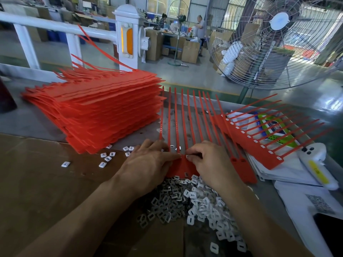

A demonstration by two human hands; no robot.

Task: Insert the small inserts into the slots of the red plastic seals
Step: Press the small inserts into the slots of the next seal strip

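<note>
Red seal strip (185, 166): comb of joined flat tags, long thin tails fanning away from person, lying just beyond insert pile (194, 203) of small white and grey slotted pieces. Left hand (148, 164) flat, fingers straight, pressing strip. Right hand (207, 160) fingertips pinched at strip's slot; insert between them not discernible. Tall stack of red seals (96, 112) left of strip; finished strip (259, 143) right. Cardboard (37, 182) under pile. Workshop, big fan (278, 39) behind.

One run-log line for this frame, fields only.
stage: inserting | left hand: presses seal strip | right hand: pinches at slot, insert hidden | loose inserts: piled near | finished strip: right
</note>
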